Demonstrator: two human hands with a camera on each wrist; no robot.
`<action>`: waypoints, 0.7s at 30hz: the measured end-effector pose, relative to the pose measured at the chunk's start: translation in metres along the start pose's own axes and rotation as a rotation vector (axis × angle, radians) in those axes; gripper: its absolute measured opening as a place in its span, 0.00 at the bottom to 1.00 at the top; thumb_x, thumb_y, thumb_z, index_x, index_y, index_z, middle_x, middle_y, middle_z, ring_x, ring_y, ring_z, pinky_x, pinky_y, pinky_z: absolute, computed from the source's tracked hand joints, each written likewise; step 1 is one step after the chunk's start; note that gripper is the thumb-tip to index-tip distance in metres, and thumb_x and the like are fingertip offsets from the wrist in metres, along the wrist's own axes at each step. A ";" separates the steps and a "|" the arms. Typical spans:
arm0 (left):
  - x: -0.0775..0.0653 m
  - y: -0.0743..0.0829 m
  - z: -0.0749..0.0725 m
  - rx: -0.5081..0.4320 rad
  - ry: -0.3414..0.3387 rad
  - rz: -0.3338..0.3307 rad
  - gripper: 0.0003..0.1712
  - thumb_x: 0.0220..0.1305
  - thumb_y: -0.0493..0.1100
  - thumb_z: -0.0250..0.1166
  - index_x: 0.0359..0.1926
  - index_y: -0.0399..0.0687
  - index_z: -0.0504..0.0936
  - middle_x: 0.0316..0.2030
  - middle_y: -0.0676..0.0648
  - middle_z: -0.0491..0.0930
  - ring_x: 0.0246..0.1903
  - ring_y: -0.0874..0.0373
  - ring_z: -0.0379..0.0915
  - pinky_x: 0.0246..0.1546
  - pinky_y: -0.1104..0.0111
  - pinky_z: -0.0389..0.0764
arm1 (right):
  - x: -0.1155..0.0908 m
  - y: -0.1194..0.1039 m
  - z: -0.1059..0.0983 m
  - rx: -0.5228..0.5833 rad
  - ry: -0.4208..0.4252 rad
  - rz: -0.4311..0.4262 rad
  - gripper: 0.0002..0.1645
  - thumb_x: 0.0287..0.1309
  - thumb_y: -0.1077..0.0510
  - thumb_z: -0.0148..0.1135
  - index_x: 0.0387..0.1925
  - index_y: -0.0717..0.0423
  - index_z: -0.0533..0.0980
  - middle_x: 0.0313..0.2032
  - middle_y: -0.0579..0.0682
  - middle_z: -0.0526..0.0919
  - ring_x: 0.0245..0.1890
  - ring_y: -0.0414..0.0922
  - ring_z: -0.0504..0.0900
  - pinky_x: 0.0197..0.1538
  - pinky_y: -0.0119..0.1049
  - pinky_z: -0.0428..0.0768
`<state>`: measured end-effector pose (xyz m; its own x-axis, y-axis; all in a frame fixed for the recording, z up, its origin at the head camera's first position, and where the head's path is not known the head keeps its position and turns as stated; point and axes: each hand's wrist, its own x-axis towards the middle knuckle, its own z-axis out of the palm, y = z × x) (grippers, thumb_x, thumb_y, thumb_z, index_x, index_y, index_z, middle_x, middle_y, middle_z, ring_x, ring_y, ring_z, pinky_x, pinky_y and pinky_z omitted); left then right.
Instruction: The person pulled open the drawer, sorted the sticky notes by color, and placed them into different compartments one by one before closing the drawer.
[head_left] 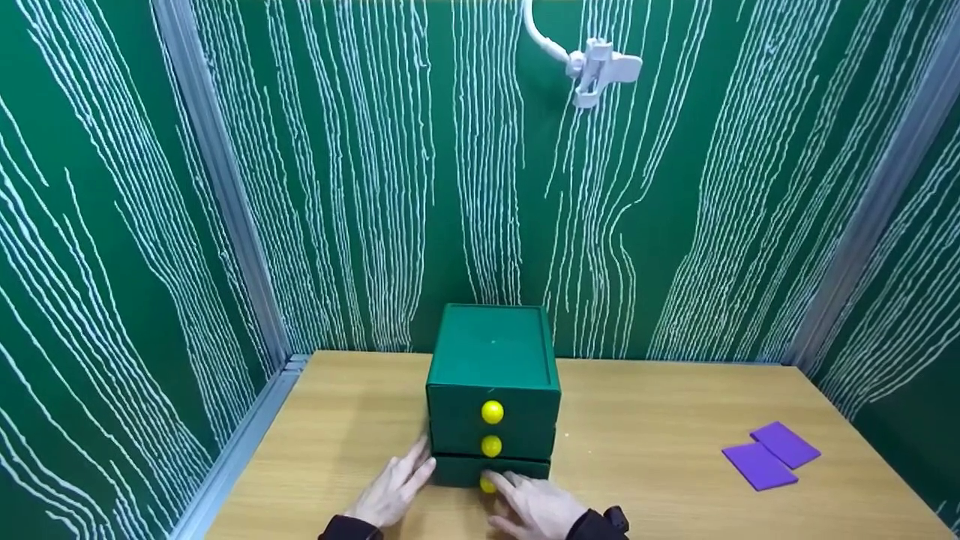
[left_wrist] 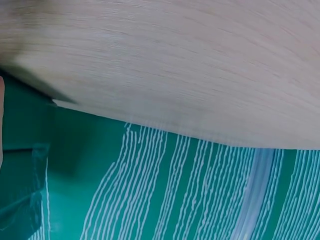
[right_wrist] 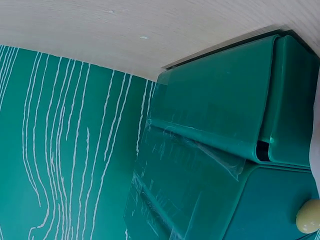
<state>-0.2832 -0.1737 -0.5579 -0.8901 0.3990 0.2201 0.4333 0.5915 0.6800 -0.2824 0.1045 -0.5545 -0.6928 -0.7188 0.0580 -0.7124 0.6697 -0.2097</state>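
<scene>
A green drawer unit (head_left: 493, 345) with yellow knobs stands on the table. Its bottom drawer (head_left: 454, 471) sits slightly out from the drawers above; a narrow gap shows behind its front (right_wrist: 295, 100) in the right wrist view. My right hand (head_left: 541, 508) is at that drawer, index fingertip over the bottom knob (head_left: 488, 486), thumb lower and apart from it. The fingers of my left hand (head_left: 394, 484) lie extended along the unit's lower left side. In the left wrist view, only a sliver of a finger (left_wrist: 1, 120) shows beside the green side wall (left_wrist: 25, 125).
Two purple flat squares (head_left: 759, 466) overlap on the right of the wooden table (head_left: 645, 420). Green walls (head_left: 480, 150) with white wavy lines enclose the back and sides. A white clamp on a bent arm (head_left: 592, 73) hangs above the table's back.
</scene>
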 end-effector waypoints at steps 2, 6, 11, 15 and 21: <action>0.000 0.002 -0.001 0.003 0.008 -0.004 0.36 0.74 0.57 0.37 0.70 0.34 0.52 0.66 0.36 0.63 0.65 0.45 0.61 0.65 0.53 0.63 | -0.002 0.000 0.001 -0.003 0.011 -0.024 0.34 0.62 0.35 0.50 0.63 0.47 0.61 0.33 0.41 0.74 0.28 0.32 0.69 0.33 0.26 0.74; -0.001 0.004 -0.002 -0.011 -0.008 -0.038 0.37 0.74 0.59 0.34 0.72 0.40 0.50 0.68 0.40 0.60 0.66 0.44 0.59 0.65 0.48 0.60 | -0.007 -0.003 0.000 -0.036 0.010 -0.055 0.34 0.63 0.35 0.49 0.63 0.48 0.61 0.35 0.42 0.77 0.28 0.33 0.69 0.32 0.26 0.74; -0.004 0.005 -0.003 -0.017 -0.023 -0.121 0.37 0.72 0.63 0.32 0.73 0.48 0.49 0.71 0.44 0.57 0.69 0.43 0.54 0.65 0.43 0.56 | -0.019 -0.013 -0.004 -0.015 -0.112 -0.033 0.39 0.59 0.31 0.48 0.66 0.44 0.58 0.43 0.44 0.78 0.33 0.34 0.72 0.39 0.31 0.80; -0.005 0.005 -0.004 -0.025 -0.025 -0.112 0.37 0.72 0.63 0.32 0.73 0.46 0.48 0.71 0.44 0.54 0.69 0.44 0.53 0.67 0.45 0.53 | -0.025 -0.024 -0.006 0.004 -0.189 0.009 0.40 0.58 0.30 0.50 0.67 0.39 0.56 0.49 0.44 0.78 0.35 0.35 0.74 0.44 0.35 0.81; -0.003 0.006 -0.003 -0.039 -0.028 -0.086 0.37 0.73 0.61 0.33 0.73 0.44 0.47 0.72 0.44 0.51 0.70 0.46 0.51 0.67 0.46 0.52 | -0.030 -0.033 -0.008 -0.016 -0.197 0.048 0.39 0.58 0.31 0.51 0.67 0.36 0.55 0.50 0.42 0.77 0.35 0.36 0.74 0.47 0.37 0.82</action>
<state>-0.2788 -0.1738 -0.5523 -0.9194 0.3676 0.1400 0.3487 0.5969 0.7226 -0.2385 0.1056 -0.5416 -0.6920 -0.7074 -0.1440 -0.6817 0.7060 -0.1921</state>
